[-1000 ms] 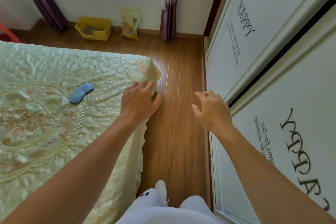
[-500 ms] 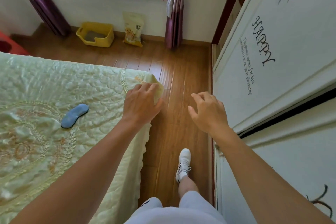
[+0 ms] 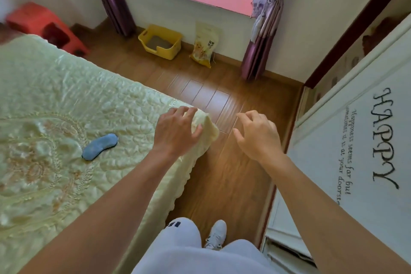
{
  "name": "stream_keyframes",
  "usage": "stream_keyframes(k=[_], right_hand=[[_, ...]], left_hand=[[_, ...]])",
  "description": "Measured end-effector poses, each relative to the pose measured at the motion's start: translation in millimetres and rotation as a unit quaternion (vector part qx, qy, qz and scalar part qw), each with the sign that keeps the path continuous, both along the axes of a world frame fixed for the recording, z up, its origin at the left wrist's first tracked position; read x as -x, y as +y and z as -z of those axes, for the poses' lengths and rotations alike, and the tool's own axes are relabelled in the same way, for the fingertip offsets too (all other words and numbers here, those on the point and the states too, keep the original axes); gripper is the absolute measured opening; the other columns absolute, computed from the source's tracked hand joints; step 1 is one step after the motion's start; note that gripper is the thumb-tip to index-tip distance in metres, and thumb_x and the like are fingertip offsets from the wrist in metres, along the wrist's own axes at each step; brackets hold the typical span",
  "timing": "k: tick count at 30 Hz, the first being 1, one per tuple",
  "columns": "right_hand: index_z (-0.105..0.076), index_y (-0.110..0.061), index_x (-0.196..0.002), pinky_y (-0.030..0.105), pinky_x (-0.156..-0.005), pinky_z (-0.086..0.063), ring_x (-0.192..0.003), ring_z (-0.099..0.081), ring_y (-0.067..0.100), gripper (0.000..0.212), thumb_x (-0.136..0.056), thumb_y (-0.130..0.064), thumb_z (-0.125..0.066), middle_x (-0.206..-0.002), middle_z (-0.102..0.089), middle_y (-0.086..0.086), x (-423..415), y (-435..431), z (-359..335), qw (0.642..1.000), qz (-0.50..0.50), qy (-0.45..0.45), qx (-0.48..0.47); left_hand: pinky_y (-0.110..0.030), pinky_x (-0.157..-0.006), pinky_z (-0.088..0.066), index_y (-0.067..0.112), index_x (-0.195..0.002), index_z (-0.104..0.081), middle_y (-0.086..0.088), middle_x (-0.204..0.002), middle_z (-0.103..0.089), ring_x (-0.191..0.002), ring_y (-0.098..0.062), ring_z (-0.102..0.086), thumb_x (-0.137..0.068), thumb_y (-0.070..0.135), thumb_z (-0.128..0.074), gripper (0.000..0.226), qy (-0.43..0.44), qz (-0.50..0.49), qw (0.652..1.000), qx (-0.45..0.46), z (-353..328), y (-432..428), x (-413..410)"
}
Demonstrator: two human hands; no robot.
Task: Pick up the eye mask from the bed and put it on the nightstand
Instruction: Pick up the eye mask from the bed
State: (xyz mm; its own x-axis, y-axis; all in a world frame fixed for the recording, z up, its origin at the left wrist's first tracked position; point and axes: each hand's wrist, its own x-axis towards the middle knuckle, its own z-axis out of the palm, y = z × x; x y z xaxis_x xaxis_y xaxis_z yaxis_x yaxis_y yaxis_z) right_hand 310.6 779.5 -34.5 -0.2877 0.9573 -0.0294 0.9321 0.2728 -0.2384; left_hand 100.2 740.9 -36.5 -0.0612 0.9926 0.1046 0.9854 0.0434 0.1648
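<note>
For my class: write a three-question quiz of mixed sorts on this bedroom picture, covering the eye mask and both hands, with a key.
1. True or false: the left hand is holding the eye mask.
2. Multiple choice: the right hand is over A) the bed, B) the wooden floor, C) the yellow bin.
3. Fill in: the eye mask lies on the ____.

Key: 1. false, it lies apart on the bedspread, untouched; 2. B, the wooden floor; 3. bed.
</note>
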Motion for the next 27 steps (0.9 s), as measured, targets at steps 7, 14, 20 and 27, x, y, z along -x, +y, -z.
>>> stream_keyframes(k=[7, 14, 20, 27], right_hand=[[-0.053, -0.023, -0.139, 0.048, -0.104, -0.044, -0.126, -0.055, 0.028, 0.047, -0.096, -0.042, -0.051, -0.137, -0.060, 0.006, 78, 62, 9, 0.993, -0.116, -0.017, 0.028], [-0.048, -0.026, -0.142, 0.049, -0.105, -0.048, -0.131, -0.052, 0.030, 0.052, -0.096, -0.049, -0.050, -0.145, -0.055, 0.008, 200, 98, 15, 0.969, -0.240, -0.042, 0.025], [-0.045, -0.025, -0.145, 0.049, -0.106, -0.048, -0.132, -0.051, 0.030, 0.055, -0.096, -0.049, -0.051, -0.148, -0.053, 0.008, 314, 113, 13, 0.940, -0.336, -0.058, 0.021], [-0.046, -0.023, -0.144, 0.046, -0.110, -0.040, -0.138, -0.046, 0.030, 0.052, -0.097, -0.044, -0.052, -0.151, -0.049, 0.007, 413, 116, 32, 0.900, -0.427, -0.068, 0.048]], left_hand=[[-0.044, -0.080, -0.050, 0.017, -0.124, -0.062, -0.007, -0.117, -0.070, -0.102, -0.030, -0.063, -0.085, 0.047, -0.045, 0.052, -0.012, -0.125, 0.992, 0.007, 8, 13, 65], [-0.045, -0.082, -0.050, 0.016, -0.123, -0.063, -0.009, -0.118, -0.070, -0.103, -0.031, -0.064, -0.085, 0.042, -0.056, 0.048, -0.026, -0.237, 0.971, 0.000, 20, 4, 158], [-0.043, -0.084, -0.050, 0.016, -0.125, -0.061, -0.007, -0.121, -0.069, -0.105, -0.030, -0.063, -0.084, 0.046, -0.044, 0.054, -0.056, -0.327, 0.944, -0.005, 32, -12, 246], [-0.045, -0.084, -0.052, 0.013, -0.124, -0.062, -0.009, -0.124, -0.067, -0.107, -0.032, -0.063, -0.083, 0.041, -0.050, 0.051, -0.070, -0.405, 0.911, 0.030, 57, -44, 317]])
